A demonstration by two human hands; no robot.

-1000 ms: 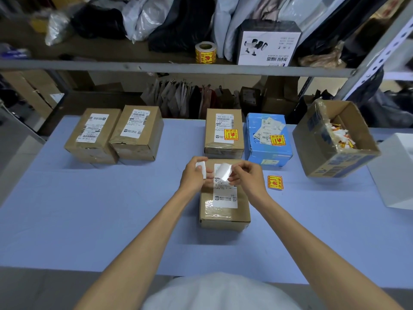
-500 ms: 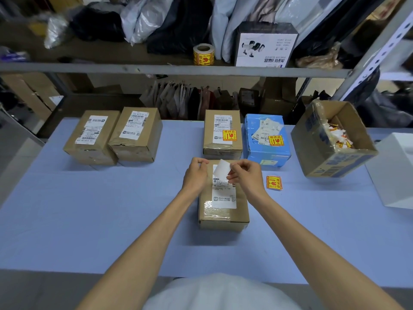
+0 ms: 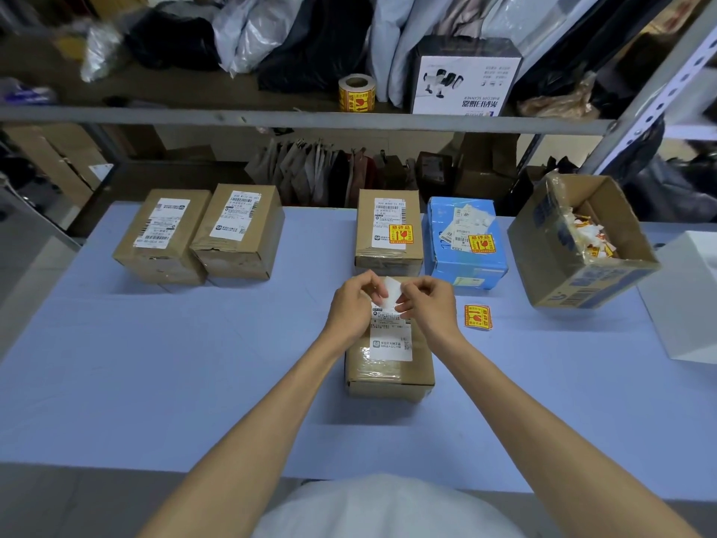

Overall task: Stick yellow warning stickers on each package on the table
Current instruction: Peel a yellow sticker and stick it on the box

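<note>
At frame centre, the left hand (image 3: 351,304) and right hand (image 3: 428,306) each have a pinching grip on a white-backed sticker (image 3: 392,291) just above the nearest package (image 3: 390,366) on the bench (image 3: 155,363), apparently peeling it; next comes pressing it flat beside the label (image 3: 391,339).

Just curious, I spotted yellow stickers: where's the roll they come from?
The roll stands on the shelf above the table's far edge, mid-view, just left of the white box.

This is a parcel packing and dispatch stockroom. Sealed cardboard parcels (image 3: 238,231) with printed shipping labels sit on a blue-covered table (image 3: 155,363). Behind it, a metal shelf (image 3: 271,120) carries stuffed plastic mailer bags (image 3: 252,33), a roll of yellow warning stickers (image 3: 357,93) and a boxed barcode scanner (image 3: 465,77). Folded paper bags (image 3: 310,172) stand underneath.
</note>
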